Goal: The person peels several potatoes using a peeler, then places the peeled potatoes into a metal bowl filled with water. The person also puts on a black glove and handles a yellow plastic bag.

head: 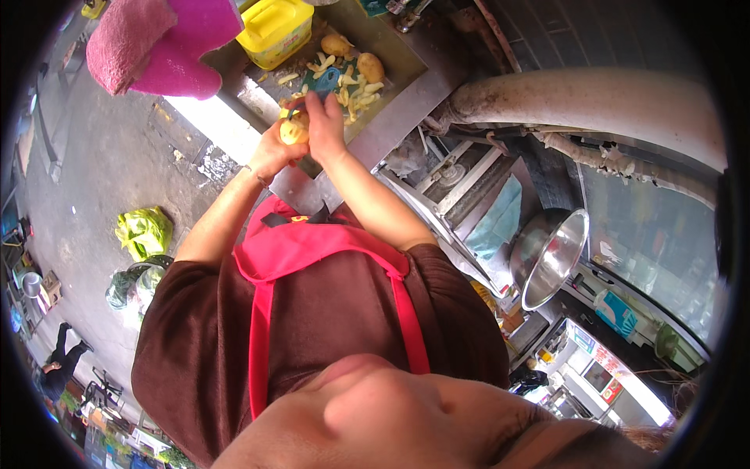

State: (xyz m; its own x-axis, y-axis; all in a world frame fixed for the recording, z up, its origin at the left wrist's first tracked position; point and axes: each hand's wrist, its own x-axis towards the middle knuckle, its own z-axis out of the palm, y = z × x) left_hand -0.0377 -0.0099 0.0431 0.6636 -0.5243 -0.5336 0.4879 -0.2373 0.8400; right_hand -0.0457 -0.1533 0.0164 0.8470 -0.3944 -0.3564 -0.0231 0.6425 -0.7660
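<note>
My left hand (275, 149) grips a potato (293, 132) with pale yellow flesh showing. Against it, my right hand (326, 126) is closed around what looks like a peeler (293, 111), mostly hidden by the fingers. Both hands are over the near part of a metal sink (404, 82). Beyond them, potato peels (357, 97) lie scattered around a blue round item (329, 78). An unpeeled potato (370, 67) rests at the right of the peels, and another (336, 44) lies farther back. A yellow plastic container (276, 29) stands at the sink's back left.
Pink cloth (170, 47) hangs at upper left. A thick pipe (586, 108) runs along the right, above a metal bowl (554, 258) and a light-blue cloth (498, 217). Bagged greens (145, 231) sit on the floor to the left. Another person (58, 366) is far off at lower left.
</note>
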